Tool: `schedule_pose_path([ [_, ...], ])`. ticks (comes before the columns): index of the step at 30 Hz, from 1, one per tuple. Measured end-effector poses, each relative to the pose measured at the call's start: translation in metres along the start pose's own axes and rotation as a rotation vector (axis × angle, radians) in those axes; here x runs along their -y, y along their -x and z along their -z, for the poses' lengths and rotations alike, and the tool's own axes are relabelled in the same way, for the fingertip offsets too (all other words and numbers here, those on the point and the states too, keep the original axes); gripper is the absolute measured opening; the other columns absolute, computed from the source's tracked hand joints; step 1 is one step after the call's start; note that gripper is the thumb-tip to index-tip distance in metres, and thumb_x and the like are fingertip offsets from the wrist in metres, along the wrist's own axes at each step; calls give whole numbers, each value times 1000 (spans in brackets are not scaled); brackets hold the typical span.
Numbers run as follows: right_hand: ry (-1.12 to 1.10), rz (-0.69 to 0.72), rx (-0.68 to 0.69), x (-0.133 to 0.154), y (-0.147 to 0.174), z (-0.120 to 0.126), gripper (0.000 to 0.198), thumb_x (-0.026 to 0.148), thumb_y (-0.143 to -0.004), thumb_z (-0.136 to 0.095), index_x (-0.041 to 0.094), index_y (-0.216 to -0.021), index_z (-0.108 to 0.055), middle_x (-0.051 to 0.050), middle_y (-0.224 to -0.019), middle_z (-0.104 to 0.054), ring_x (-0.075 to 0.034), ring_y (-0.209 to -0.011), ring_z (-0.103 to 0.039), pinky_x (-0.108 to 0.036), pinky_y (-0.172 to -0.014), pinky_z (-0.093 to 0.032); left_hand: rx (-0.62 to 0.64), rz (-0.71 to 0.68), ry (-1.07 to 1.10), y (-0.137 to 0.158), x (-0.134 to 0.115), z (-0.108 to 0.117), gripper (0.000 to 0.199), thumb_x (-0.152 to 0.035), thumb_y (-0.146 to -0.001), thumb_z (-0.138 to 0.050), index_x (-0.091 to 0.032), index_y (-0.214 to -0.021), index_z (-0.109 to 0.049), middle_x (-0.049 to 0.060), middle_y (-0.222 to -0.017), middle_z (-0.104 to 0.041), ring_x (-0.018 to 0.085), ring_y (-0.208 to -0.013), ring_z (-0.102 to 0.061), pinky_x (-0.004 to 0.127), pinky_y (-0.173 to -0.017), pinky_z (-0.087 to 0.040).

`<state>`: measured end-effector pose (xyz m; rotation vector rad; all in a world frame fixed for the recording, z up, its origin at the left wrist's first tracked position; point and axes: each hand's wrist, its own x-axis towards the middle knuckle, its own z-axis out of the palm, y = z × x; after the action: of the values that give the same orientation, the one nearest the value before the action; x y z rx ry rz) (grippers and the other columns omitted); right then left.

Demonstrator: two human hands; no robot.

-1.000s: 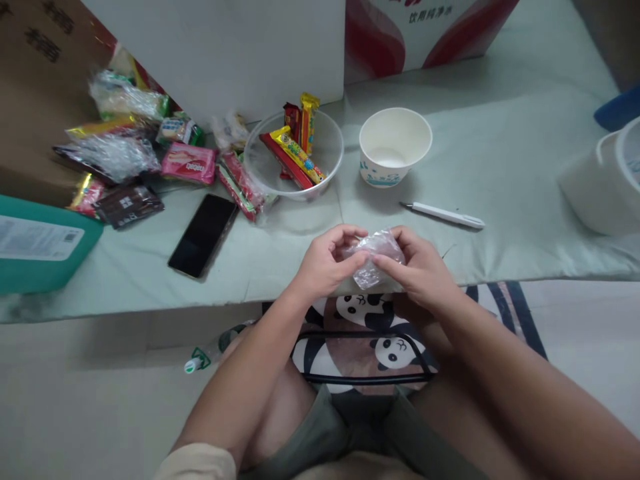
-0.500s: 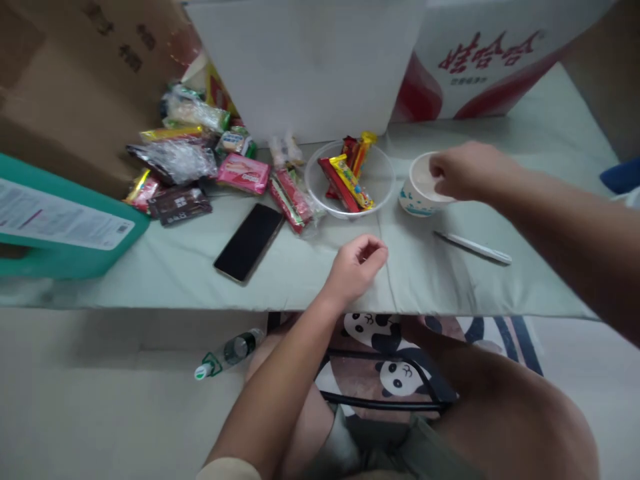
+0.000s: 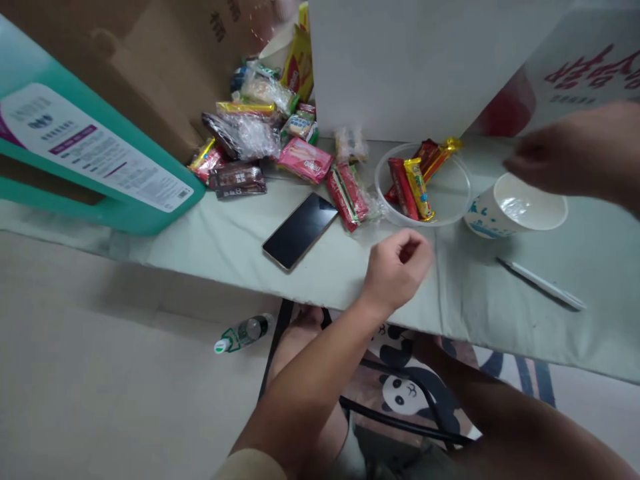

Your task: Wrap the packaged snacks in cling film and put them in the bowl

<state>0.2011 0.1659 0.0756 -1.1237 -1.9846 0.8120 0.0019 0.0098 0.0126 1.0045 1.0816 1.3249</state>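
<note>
My left hand (image 3: 401, 267) rests near the table's front edge, fingers curled to the thumb, with nothing showing in them. In front of it stands a clear plastic bowl (image 3: 453, 212) holding several red and yellow wrapped snack bars (image 3: 419, 189). Smeared by motion, my right hand (image 3: 560, 157) hovers above and behind a white paper cup (image 3: 493, 217) with blue print; its fingers cannot be made out. Something shiny shows inside the cup. A white pen (image 3: 543, 283) lies in front of the cup.
Left of the bowl lie a red snack packet (image 3: 349, 197), a black phone (image 3: 300, 232), a pink packet (image 3: 305, 160) and a heap of wrapped snacks (image 3: 247, 133). A green jug (image 3: 175, 217) stands at the left; a white box (image 3: 390, 73) stands behind. A bottle (image 3: 245, 333) lies on the floor.
My right hand has lifted out of the cup and blurs above it. My left hand keeps its curled shape beside the bowl. The view has turned left, shifting everything rightward.
</note>
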Motion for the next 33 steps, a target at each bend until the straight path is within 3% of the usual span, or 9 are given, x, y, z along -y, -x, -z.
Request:
schedule_pose_path([
  [2,272,108,126,42,-2,-29,21,36,-76,-75,27,-64,-60,-1,-84,-68,-28,-112,-65,-43,-89,-56,-151,-172,-101,0,-8,6,20,-23,-87,-56,-22,-68,-50,-4,-57,-43,11,-55,-40,29,-56,-34],
  [5,457,331,417,84,4,-89,7,21,-75,-71,25,-75,-65,-5,-90,-69,-33,-114,-61,-59,-109,-41,-347,-394,-226,3,-17,17,22,-19,-86,-54,-23,-66,-47,-4,-55,-40,12,-55,-37,30,-58,-33],
  [8,451,427,463,82,13,-137,16,13,-69,-72,25,-79,-67,-6,-102,-70,-35,-126,-56,-64,-121,-23,-440,-423,-237,10,-22,28,23,-19,-86,-54,-22,-65,-46,-4,-55,-40,12,-55,-36,30,-56,-32],
  [10,383,427,432,66,17,-153,24,11,-63,-75,26,-80,-68,-4,-103,-71,-35,-133,-52,-65,-125,-14,-457,-395,-224,13,-23,37,23,-19,-86,-54,-22,-65,-46,-3,-57,-41,11,-55,-36,29,-55,-31],
  [13,366,381,353,46,19,-162,19,10,-75,-67,27,-81,-67,-2,-92,-70,-30,-134,-52,-64,-127,-12,-479,-365,-97,9,-23,49,22,-17,-85,-54,-21,-65,-46,-4,-58,-41,10,-54,-36,28,-55,-33],
  [16,474,381,344,42,17,-165,22,8,-89,-54,26,-82,-65,-2,-75,-65,-26,-120,-59,-60,-127,-16,-547,-279,86,-2,-26,58,22,-18,-84,-53,-21,-64,-44,-6,-53,-34,8,-48,-31,25,-50,-29],
  [22,828,489,332,45,24,-165,26,7,-95,-47,23,-83,-64,-2,-72,-63,-22,-100,-63,-53,-124,-27,-588,-147,283,-17,-32,67,22,-13,-80,-53,-20,-61,-45,-8,-49,-31,6,-42,-31,21,-44,-24],
  [29,1051,744,155,54,82,-152,25,13,-100,-45,25,-98,-67,1,-79,-68,-20,-94,-60,-43,-118,-33,-348,3,107,-13,-25,62,22,-13,-82,-54,-20,-62,-49,-6,-54,-43,8,-50,-38,22,-50,-31],
  [33,1014,673,110,60,127,-144,26,11,-99,-46,25,-104,-67,1,-83,-70,-19,-91,-58,-41,-110,-35,-255,41,-155,-13,-18,57,17,-18,-83,-58,-20,-67,-52,-5,-62,-49,10,-60,-46,24,-61,-38],
])
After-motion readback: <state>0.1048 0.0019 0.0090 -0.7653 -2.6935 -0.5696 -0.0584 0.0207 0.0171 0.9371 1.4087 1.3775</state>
